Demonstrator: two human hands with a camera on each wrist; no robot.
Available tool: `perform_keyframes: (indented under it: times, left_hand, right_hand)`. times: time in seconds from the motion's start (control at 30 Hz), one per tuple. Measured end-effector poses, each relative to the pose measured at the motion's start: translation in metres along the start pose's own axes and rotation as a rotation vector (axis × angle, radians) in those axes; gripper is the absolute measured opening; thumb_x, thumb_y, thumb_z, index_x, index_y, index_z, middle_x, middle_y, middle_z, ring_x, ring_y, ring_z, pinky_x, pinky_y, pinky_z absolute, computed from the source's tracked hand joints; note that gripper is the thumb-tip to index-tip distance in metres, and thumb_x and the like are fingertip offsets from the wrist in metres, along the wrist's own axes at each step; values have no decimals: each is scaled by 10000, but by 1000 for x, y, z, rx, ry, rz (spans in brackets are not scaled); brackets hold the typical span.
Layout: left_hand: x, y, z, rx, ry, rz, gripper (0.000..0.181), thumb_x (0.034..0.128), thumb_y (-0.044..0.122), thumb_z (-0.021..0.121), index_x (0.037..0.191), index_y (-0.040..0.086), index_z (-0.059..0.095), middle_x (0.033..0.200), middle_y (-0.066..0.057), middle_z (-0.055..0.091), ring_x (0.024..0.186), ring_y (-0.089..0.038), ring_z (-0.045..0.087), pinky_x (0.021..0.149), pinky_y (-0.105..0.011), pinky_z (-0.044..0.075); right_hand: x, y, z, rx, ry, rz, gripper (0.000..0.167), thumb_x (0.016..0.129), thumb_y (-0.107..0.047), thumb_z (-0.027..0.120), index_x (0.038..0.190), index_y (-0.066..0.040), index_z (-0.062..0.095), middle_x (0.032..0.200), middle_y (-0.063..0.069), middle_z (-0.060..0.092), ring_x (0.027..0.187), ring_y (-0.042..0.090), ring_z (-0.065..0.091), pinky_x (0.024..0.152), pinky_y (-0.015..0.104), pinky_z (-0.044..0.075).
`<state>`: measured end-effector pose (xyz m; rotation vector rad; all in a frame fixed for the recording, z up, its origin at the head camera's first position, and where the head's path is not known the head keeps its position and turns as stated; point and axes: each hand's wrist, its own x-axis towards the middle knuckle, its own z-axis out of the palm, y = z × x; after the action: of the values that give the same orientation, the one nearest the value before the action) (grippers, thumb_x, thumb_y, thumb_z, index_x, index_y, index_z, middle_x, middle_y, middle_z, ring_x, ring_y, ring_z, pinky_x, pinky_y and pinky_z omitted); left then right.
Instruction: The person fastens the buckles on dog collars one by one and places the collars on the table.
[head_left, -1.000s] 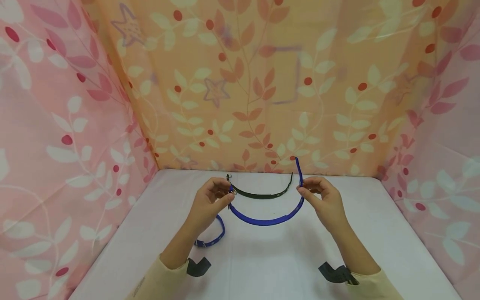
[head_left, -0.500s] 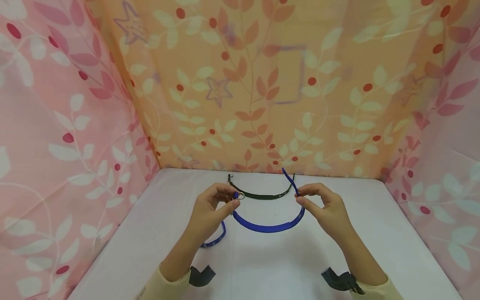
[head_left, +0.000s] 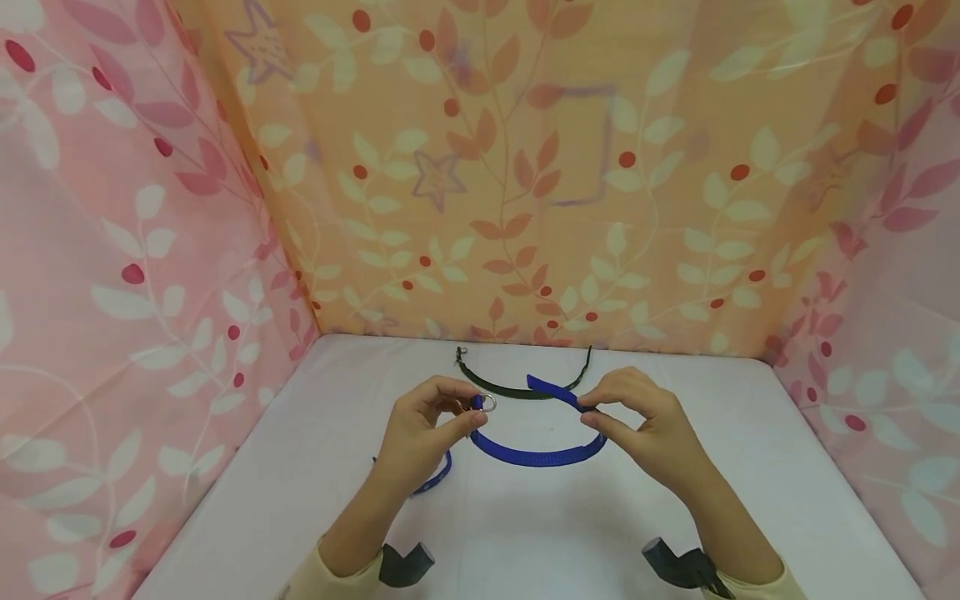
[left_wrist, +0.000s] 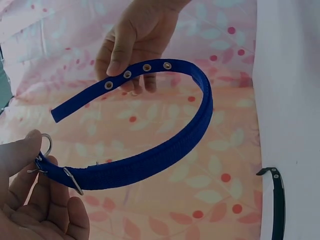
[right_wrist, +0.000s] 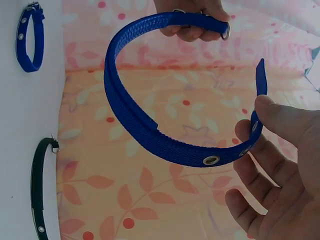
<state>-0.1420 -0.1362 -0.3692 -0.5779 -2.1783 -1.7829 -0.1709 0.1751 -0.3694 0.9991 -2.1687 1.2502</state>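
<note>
A blue webbing collar with metal eyelets hangs in a curve between my two hands, held above the table. My left hand pinches its buckle end, where a metal ring sticks out past the fingertips. With thumb and fingers my right hand pinches the eyelet end, and the strap's free tip points toward the buckle end. In the right wrist view a round eyelet shows just short of the right fingers. The two ends are apart.
A second blue collar, buckled into a loop, lies on the white table, partly behind my left hand in the head view. Farther back lies a dark green collar, opened out in a curve. Patterned cloth walls enclose the table.
The strap's free tip has swung from upright to pointing left, toward the buckle end. My right hand has moved slightly down, and the hands are a little closer together.
</note>
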Motion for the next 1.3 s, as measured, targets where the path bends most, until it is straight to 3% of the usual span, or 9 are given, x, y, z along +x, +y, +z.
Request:
perform_keyframes:
  times: [0.2,0.43,0.83,1.03,1.3]
  left_hand:
    - [-3,1,3,0,3,18,271,883,161,818,1136,119,729,1045,3,723,934,-217,647,873,-242,565]
    - [-6,-1,8,-40,-52,87,244,896,105,794,1131,140,736,1020,-35,736,897,-210,631,854,-267,551]
    - [-6,0,15,-20,-128,-59,235,892,196,815,1118,211,751,987,24,748,932,-240,633,745,-283,557]
    - [-7,0,17,-3,-154,-121,243,880,231,830,1110,248,754,979,55,735,966,-240,629,756,-313,583]
    - [-10,3,22,76,-162,-118,245,867,249,843,1087,287,744,1019,145,731,980,-187,616,844,-324,558]
  right_hand:
    - [-2,1,2,-7,-46,-71,412,758,29,873,1048,-247,770,972,-107,714,1023,101,593,866,164,481]
    - [-3,-3,11,-35,-42,-191,426,723,38,889,1046,-219,784,956,-116,720,996,118,588,865,160,467]
    - [-1,-8,18,-28,-19,-280,435,673,60,900,1019,-175,779,941,-76,720,971,146,590,864,190,442]
    - [-2,-14,18,-63,-61,-238,412,742,-16,894,1078,-214,761,986,-127,729,1004,112,591,867,192,443]
    - [-4,-18,20,-104,-96,-198,370,792,-102,883,1111,-231,747,1008,-153,723,1019,85,581,899,219,430]
